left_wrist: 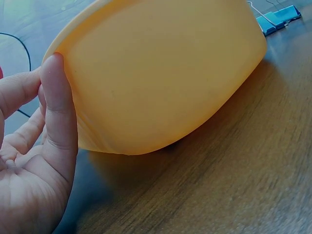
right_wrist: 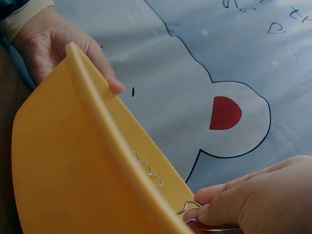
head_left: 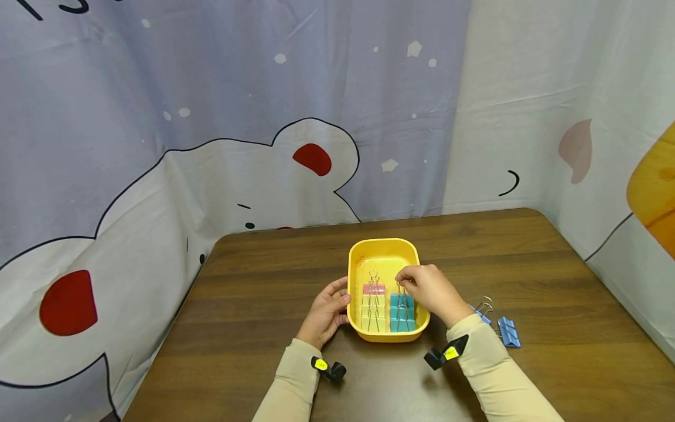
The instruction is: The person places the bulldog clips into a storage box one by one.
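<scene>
A yellow plastic box [head_left: 384,338] stands on the table, with my left hand [head_left: 326,312] holding its left wall by thumb and fingers. In the left wrist view the thumb [left_wrist: 57,107] lies along the wall near the rim. Inside the box, a pink binder clip [head_left: 374,289] and pale yellow binder clips [head_left: 372,313] form a row on the left. Teal binder clips [head_left: 402,316] make a second row on the right. My right hand [head_left: 429,290] reaches over the right rim and pinches a binder clip's wire handle [right_wrist: 190,205]; that clip's body is hidden in the right wrist view.
Blue binder clips [head_left: 508,332] lie on the wooden table [head_left: 263,293] to the right of the box, partly behind my right forearm. A printed curtain [head_left: 237,176] hangs along the table's back and sides.
</scene>
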Demonstrator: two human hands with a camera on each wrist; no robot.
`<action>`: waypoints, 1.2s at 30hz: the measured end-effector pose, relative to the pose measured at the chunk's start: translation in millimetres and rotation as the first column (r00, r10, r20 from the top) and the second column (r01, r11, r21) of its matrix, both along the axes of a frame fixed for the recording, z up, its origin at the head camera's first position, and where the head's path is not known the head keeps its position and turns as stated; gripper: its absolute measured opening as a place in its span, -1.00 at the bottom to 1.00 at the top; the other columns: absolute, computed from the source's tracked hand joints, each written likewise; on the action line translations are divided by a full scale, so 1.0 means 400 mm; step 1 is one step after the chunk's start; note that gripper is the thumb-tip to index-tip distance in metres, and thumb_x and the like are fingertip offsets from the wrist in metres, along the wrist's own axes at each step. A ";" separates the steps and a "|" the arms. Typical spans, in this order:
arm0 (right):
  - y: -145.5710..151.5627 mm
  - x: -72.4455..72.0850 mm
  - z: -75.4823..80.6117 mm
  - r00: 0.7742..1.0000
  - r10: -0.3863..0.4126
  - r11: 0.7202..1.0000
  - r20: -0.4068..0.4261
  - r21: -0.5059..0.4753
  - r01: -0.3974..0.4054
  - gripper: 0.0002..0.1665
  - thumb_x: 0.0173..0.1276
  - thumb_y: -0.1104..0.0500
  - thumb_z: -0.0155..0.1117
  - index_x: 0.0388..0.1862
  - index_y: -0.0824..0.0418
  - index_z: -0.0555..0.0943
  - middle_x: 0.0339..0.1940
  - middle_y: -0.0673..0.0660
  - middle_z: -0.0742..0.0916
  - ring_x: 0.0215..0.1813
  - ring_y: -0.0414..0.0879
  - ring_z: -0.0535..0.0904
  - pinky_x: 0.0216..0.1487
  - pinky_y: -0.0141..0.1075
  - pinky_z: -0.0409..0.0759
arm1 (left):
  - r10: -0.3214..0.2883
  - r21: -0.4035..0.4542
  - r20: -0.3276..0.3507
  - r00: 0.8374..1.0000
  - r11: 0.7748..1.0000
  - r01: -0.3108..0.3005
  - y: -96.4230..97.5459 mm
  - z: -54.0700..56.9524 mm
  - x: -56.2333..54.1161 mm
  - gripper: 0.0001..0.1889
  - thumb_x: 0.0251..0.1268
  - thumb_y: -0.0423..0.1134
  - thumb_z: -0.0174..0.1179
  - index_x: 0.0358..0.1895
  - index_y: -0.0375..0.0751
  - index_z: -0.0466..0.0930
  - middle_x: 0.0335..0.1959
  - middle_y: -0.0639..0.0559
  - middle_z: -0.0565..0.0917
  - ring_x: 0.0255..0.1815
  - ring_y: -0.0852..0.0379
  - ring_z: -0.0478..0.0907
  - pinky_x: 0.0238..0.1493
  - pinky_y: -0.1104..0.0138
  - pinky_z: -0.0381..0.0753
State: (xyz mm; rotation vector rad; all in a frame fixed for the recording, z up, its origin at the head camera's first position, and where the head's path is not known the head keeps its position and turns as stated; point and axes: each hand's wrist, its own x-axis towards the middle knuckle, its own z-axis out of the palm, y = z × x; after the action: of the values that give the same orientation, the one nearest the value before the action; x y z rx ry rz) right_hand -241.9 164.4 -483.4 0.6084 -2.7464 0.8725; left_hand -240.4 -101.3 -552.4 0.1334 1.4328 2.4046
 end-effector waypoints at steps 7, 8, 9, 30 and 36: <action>-0.007 0.001 -0.008 0.997 -0.015 0.995 -0.070 0.101 0.022 -0.88 0.33 0.30 0.39 -0.18 0.25 0.79 -0.26 0.08 0.81 -0.17 0.03 0.73 0.18 0.14 0.57 | -0.002 0.003 -0.004 1.000 1.000 0.002 -0.001 -0.001 0.000 -0.43 0.50 -0.54 0.00 0.52 -0.35 0.15 -0.05 -0.13 0.55 -0.36 0.15 0.62 -0.55 0.39 0.69; -0.008 0.001 -0.008 0.997 -0.017 0.993 -0.075 0.113 0.026 -0.88 0.33 0.30 0.39 -0.18 0.26 0.79 -0.26 0.09 0.81 -0.15 0.04 0.74 0.23 0.21 0.52 | -0.002 0.004 -0.004 1.000 1.000 0.002 -0.001 -0.002 0.000 -0.43 0.50 -0.54 -0.01 0.52 -0.35 0.15 -0.05 -0.13 0.55 -0.35 0.15 0.62 -0.55 0.39 0.69; -0.009 0.002 -0.008 0.997 -0.019 0.992 -0.079 0.126 0.029 -0.88 0.34 0.29 0.39 -0.18 0.26 0.79 -0.26 0.09 0.81 -0.14 0.04 0.74 0.28 0.26 0.46 | -0.001 0.004 -0.004 1.000 1.000 0.001 -0.001 -0.002 0.000 -0.43 0.50 -0.54 -0.01 0.52 -0.35 0.15 -0.05 -0.13 0.55 -0.35 0.15 0.62 -0.55 0.39 0.69; 0.021 0.011 0.014 0.988 -0.056 0.987 -0.143 0.138 0.076 -0.82 0.37 0.23 0.33 -0.09 0.22 0.75 -0.10 0.17 0.79 0.10 0.18 0.64 0.42 0.36 0.20 | 0.004 -0.014 0.008 1.000 1.000 -0.004 0.001 -0.003 0.001 -0.43 0.50 -0.53 0.01 0.52 -0.32 0.18 -0.01 -0.16 0.56 -0.34 0.13 0.61 -0.55 0.39 0.68; 0.101 0.014 0.037 0.977 -0.113 0.992 -0.181 0.032 0.121 -0.82 0.38 0.27 0.31 -0.08 0.25 0.74 -0.09 0.21 0.79 0.06 0.24 0.66 0.41 0.33 0.22 | 0.011 -0.016 0.006 1.000 1.000 -0.011 0.002 -0.004 -0.001 -0.42 0.49 -0.53 0.01 0.53 -0.33 0.16 0.00 -0.15 0.56 -0.35 0.14 0.62 -0.53 0.39 0.69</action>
State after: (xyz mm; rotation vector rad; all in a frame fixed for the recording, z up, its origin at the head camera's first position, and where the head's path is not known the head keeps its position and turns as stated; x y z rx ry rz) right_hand -236.4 204.7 -468.5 0.4996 -2.6146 0.6980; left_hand -240.8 -100.4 -554.1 0.1142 1.4528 2.3999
